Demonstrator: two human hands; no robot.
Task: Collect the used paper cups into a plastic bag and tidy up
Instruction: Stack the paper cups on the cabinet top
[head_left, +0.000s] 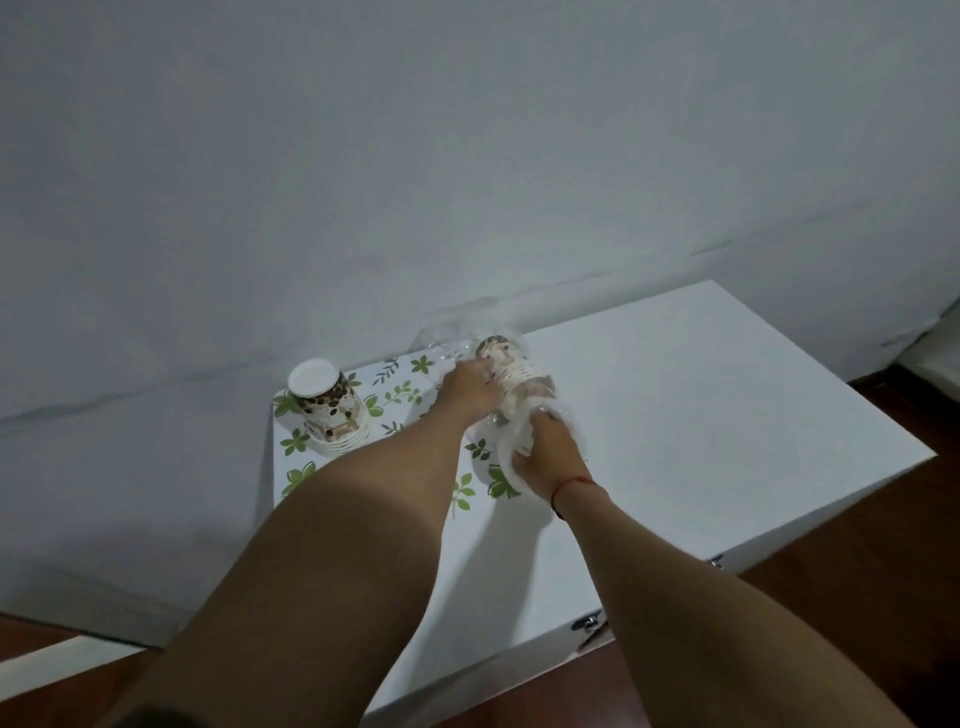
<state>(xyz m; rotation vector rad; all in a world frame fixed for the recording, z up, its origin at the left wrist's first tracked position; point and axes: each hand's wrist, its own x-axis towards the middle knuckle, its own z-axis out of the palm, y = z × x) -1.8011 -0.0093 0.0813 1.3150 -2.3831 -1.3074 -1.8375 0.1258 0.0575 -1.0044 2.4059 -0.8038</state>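
white table (701, 415), left hand (470, 387) gripping cup stack (519, 371) in plastic bag (449, 340), right hand (550, 460) clutching bag's end

White cabinet top (727, 415) with leaf-print mat (395, 387). On mat's left, upright stack of inverted paper cups (327, 410). Beside it, second cup stack (519, 374) lying inside clear plastic bag (457, 332); left hand (470, 387) holds the stack, right hand (550, 462) grips the bag's near end.

Both arms stretched fwd toward 12 o'clock. L hand (470, 387) fingers curl round plastic bag (503, 446); R hand (545, 462), at its 5 o'clock, grips it too.
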